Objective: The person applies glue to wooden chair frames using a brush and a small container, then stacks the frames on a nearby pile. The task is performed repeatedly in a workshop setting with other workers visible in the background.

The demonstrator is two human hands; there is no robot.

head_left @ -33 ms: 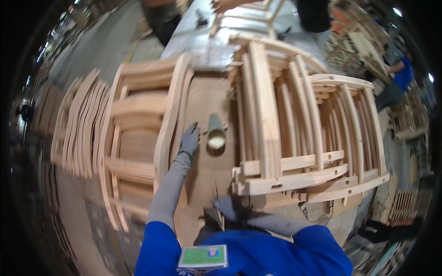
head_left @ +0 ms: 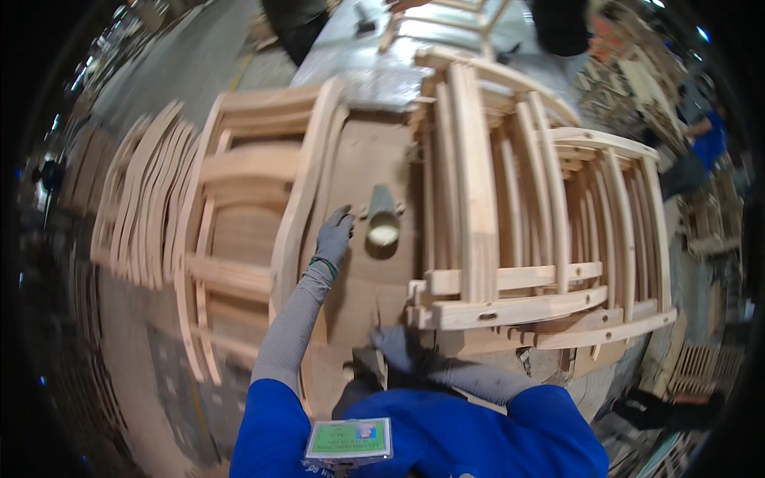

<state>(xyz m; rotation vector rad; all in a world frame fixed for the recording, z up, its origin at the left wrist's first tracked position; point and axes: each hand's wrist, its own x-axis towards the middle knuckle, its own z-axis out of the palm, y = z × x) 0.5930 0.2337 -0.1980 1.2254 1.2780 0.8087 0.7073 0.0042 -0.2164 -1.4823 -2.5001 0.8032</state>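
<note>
The small grey cup [head_left: 382,217] with pale, creamy contents stands upright on the brown wooden worktop [head_left: 374,151], about midway between its left and right edges, in the bare strip between two stacks of chair parts. It looks light and rigid, likely easy to tip and spill, so its side wall below the rim seems the safest place to take hold.

The left hand [head_left: 335,235], in a grey glove, lies flat on the worktop just beside the cup on its left, fingers stretched out and loosely together, gripping nothing. The right hand [head_left: 396,347], also gloved, sits low at the near edge of the worktop, against the end of the stacked chair frames [head_left: 510,231]; whether its fingers are curled around anything I cannot tell.

Those pale wooden frames fill the right side of the worktop, stiff and bulky. A second chair-back frame [head_left: 247,207] lies along the left edge, and curved slats [head_left: 135,199] fan out beyond it. Other people stand at the far end.
</note>
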